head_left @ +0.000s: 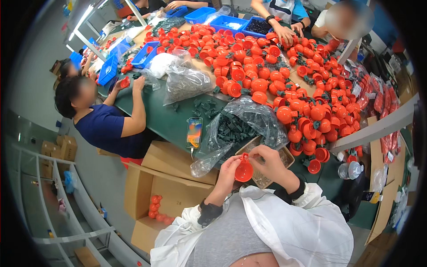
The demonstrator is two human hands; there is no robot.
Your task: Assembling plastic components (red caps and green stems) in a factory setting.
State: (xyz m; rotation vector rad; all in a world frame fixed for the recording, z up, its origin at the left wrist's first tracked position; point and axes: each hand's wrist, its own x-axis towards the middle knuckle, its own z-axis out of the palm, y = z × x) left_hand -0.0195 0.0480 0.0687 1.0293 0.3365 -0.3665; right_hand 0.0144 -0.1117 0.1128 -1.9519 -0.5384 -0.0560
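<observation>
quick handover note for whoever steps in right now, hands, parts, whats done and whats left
Left hand and right hand both grip one orange cup piece above the small tray.
Dark green parts lie in the open clear bag just ahead; a phone lies left of it.
Done: a pile of orange pieces with green tops on the table's right side.
Left: loose open orange cups farther back.

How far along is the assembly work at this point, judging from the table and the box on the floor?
Done: a few finished orange pieces lie in the cardboard box on the floor. In hand: both the left hand and right hand hold one orange cup. Left: a big heap of orange cups covers the table, and an open bag of dark green parts is still well filled, so most remains.
</observation>
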